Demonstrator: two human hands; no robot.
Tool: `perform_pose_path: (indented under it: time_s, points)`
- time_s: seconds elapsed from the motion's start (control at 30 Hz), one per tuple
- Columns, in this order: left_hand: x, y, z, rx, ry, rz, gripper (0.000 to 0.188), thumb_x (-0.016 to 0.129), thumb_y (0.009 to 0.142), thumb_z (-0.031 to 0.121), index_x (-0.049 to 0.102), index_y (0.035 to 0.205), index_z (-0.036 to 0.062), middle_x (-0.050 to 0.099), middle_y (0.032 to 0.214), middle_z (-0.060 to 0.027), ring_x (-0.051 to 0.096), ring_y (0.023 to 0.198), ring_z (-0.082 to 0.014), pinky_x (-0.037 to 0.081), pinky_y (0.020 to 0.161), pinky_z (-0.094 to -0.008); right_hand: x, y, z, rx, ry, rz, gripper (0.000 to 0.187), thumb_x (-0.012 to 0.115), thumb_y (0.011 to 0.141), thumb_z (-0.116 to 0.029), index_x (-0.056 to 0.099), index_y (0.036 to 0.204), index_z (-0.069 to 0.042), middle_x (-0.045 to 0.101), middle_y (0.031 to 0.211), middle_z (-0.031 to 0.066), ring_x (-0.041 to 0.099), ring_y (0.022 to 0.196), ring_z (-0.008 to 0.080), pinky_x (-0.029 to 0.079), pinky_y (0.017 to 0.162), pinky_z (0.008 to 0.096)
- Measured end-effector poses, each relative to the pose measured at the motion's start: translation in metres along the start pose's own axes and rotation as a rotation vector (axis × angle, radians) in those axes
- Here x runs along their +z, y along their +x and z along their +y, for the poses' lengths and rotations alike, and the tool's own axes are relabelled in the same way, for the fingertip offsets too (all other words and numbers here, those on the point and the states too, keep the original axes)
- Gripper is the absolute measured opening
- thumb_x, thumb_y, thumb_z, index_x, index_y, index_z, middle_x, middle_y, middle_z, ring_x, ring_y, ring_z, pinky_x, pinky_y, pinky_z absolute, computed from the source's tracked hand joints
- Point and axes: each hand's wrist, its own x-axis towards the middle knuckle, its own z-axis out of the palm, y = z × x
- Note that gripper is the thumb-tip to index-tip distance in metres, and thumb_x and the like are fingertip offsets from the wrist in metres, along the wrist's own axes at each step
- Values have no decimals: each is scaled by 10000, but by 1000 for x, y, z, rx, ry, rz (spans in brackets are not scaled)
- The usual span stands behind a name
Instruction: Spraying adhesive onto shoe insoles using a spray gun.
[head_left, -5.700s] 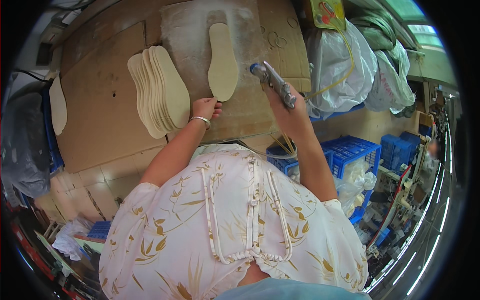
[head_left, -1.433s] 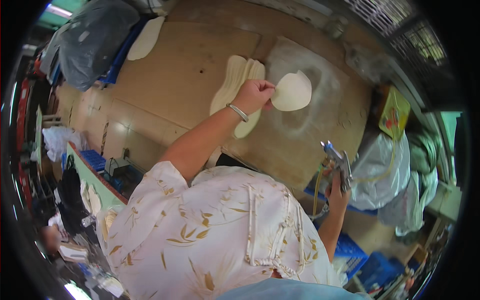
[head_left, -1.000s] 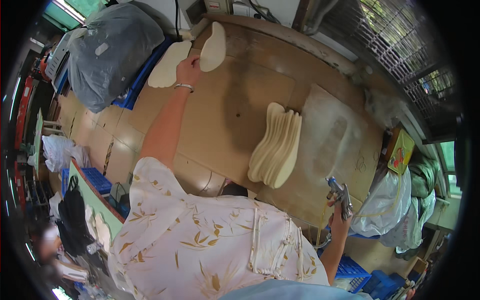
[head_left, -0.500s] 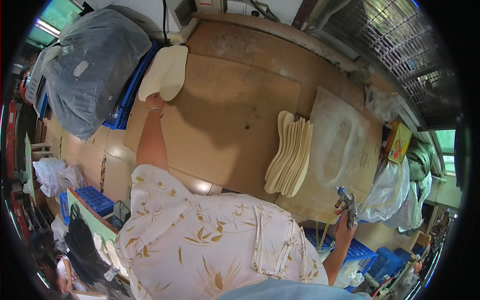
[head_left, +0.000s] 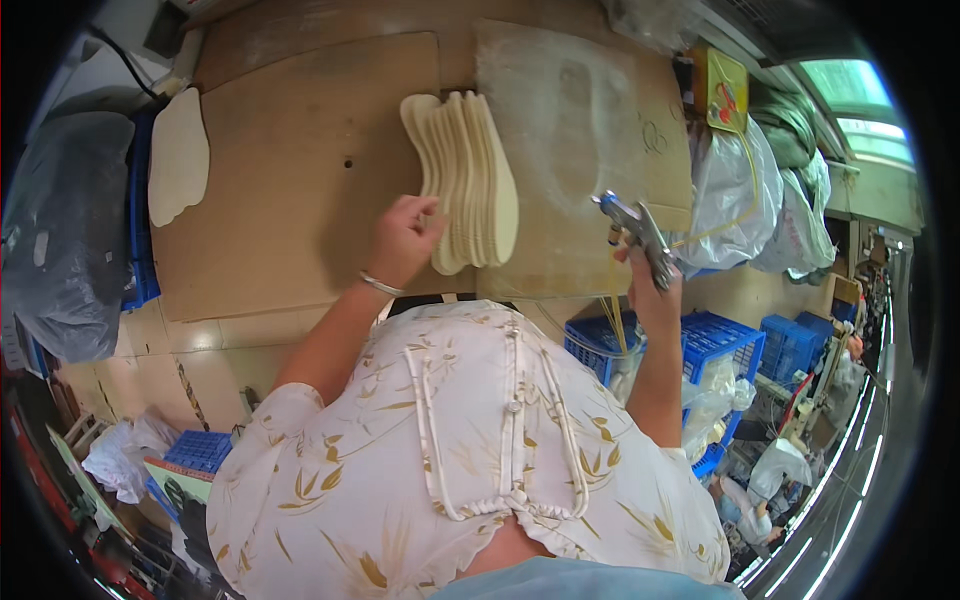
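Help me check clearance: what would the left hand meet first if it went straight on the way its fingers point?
The left hand would likely meet the fanned cream stack of flat, insole-shaped pieces at its right; whether they touch is unclear.

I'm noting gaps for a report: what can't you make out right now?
In the head view:
Insole stack: exact count, hidden by overlap.
Left hand: whether it touches the stack, hidden by its curled fingers.
Spray gun: gripped part, covered by right hand.
Grey bag: contents, hidden by plastic.
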Motion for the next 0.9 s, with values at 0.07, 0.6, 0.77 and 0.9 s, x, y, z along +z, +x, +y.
perform_pose_path:
  time_s: [0.07, 0.6, 0.77, 0.9]
  points:
    - [45, -3, 28, 103, 245, -25, 289, 706, 776, 253, 619, 958, 47, 582, 850, -69, 598, 644, -186, 494, 564, -312, -8, 1, 8, -19, 22, -7, 238, 549, 925, -214, 616, 1066, -34, 633, 830, 3, 401, 434, 3, 312, 368, 175]
    - [160, -32, 19, 34, 895, 397, 481, 668, 726, 151, 523, 1182, 98, 505, 1172, -68, 628, 808, -282, 528, 660, -370, -108, 14, 72, 9, 158, -242, 193, 592, 906, -191, 627, 960, -8, 506, 719, -43, 431, 652, 48, 362, 565, 218]
    - [166, -29, 18, 29, 910, 279, 552, 670, 725, 161, 474, 1229, 49, 475, 1220, -136, 603, 926, -316, 532, 705, -384, -104, 20, 87, -94, 185, -211, 242, 578, 909, -264, 664, 908, -37, 450, 555, -81, 395, 451, 7, 290, 407, 197]
    - [164, -29, 9, -98, 854, 421, 579, 642, 724, 158, 450, 1256, 34, 468, 1257, -133, 579, 957, -347, 501, 742, -444, -103, 22, 91, -103, 166, -203, 234, 570, 912, -263, 671, 900, -53, 458, 550, -79, 383, 440, 6, 281, 395, 202]
